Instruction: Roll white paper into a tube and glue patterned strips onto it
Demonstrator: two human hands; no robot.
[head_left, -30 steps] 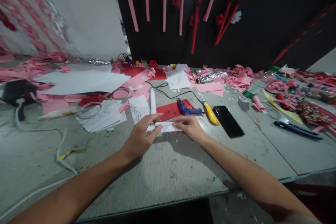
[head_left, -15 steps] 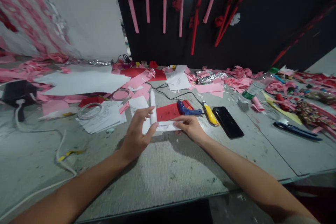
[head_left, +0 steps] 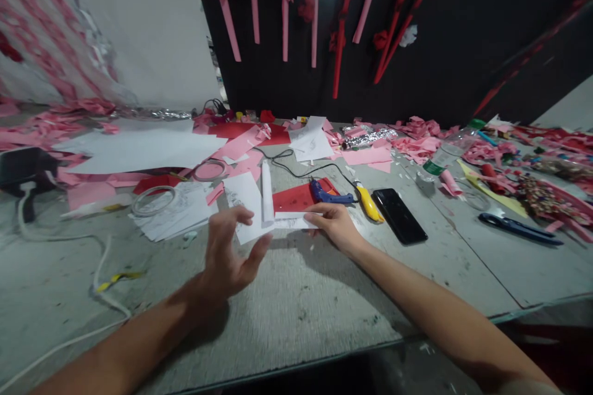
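My left hand (head_left: 234,253) is raised a little over the table, thumb and fingers apart, with nothing in it. Just beyond it a rolled white paper tube (head_left: 267,191) lies pointing away from me, beside a sheet of white paper (head_left: 248,188). My right hand (head_left: 336,222) pinches the right end of a folded white paper strip (head_left: 291,221) between thumb and fingers. The strip's left end lies close to the tube's near end. Behind the strip is red paper (head_left: 294,196), with a blue glue gun (head_left: 331,192) at its right side.
To the right are a yellow-handled tool (head_left: 369,203), a black phone (head_left: 399,216), a plastic bottle (head_left: 447,151) and dark-handled scissors (head_left: 519,228). Pink paper scraps (head_left: 421,139) line the back. Printed sheets (head_left: 176,213) with a tape ring (head_left: 154,199) and a white cable (head_left: 99,284) are at left.
My left hand has come off the white paper and moved left and toward me, its fingers spreading. My right hand still holds the strip in nearly the same spot.
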